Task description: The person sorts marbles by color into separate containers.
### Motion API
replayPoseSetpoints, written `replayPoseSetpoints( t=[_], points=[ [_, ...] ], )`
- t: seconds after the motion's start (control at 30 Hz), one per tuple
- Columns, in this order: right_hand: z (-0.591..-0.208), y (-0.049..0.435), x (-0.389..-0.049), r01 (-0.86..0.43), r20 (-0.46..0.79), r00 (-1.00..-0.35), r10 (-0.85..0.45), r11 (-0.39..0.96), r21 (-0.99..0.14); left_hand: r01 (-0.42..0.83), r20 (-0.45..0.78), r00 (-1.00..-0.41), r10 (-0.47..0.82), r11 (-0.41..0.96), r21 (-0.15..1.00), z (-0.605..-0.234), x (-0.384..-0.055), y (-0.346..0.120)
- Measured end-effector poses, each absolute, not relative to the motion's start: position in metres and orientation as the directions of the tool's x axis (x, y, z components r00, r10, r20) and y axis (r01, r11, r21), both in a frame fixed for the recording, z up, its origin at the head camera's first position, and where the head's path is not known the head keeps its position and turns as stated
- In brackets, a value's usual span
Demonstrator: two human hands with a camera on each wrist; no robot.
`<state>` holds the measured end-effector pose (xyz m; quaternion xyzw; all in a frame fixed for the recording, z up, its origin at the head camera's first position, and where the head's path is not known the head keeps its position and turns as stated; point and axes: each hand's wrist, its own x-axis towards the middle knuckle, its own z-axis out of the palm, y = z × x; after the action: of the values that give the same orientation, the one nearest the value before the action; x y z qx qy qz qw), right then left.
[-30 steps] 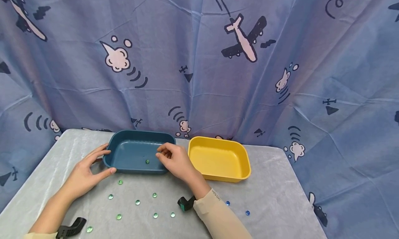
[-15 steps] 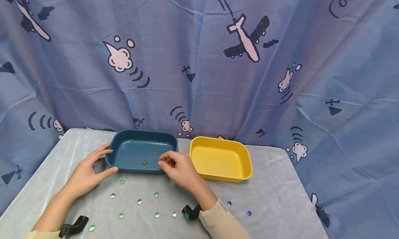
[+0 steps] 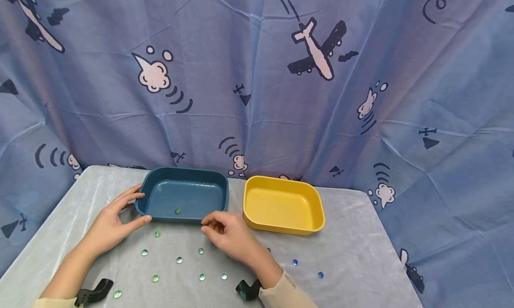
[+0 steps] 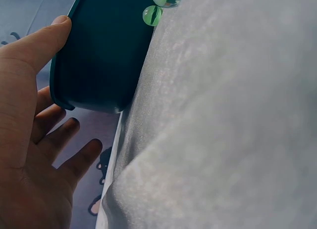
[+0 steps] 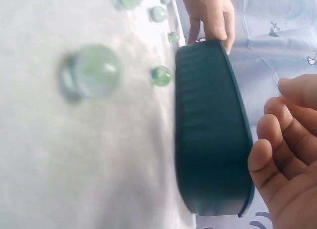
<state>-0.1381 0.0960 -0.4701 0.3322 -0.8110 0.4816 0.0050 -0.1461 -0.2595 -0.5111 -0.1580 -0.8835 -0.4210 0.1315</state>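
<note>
A dark blue plastic tub (image 3: 182,194) stands on the table with one green glass marble (image 3: 177,211) on its floor. My left hand (image 3: 105,231) holds the tub's left end, the thumb on its front rim (image 4: 74,6) and fingers at the end wall. Just outside the front right corner is my right hand (image 3: 233,236). Its fingers are loosely curled, thumb apart from them, and nothing shows between them in the right wrist view. Several green marbles (image 3: 179,260) lie on the cloth in front of the tub.
A yellow tub (image 3: 283,205) with nothing in it stands to the right of the blue one. Blue marbles (image 3: 295,262) lie in front of it, one partly hidden by my right forearm. A grey cloth (image 3: 353,254) covers the table; a patterned curtain (image 3: 257,76) hangs behind.
My right hand has drawn back from over the blue tub toward the front, past its rim. The green marble inside has rolled left and a little nearer. My left hand stays on the tub.
</note>
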Motion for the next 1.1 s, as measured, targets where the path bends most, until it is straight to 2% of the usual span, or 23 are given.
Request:
replayPoseSetpoints(
  t=[0.27, 0.67, 1.1],
  points=[
    [-0.482, 0.095, -0.132, -0.492, 0.24, -0.766, -0.597, 0.303, -0.816, 0.391, 0.367, -0.915, 0.168, 0.593, 0.704, -0.512, -0.145, -0.26],
    [-0.502, 0.098, -0.131, -0.404, 0.089, -0.758, -0.647, 0.357, -0.842, 0.395, 0.373, -0.913, 0.167, 0.595, 0.7, -0.514, -0.146, -0.261],
    [-0.511, 0.095, -0.13, -0.481, 0.09, -0.725, -0.683, 0.408, -0.776, 0.376, 0.358, -0.92, 0.16, 0.62, 0.689, -0.515, -0.147, -0.262]
  ],
)
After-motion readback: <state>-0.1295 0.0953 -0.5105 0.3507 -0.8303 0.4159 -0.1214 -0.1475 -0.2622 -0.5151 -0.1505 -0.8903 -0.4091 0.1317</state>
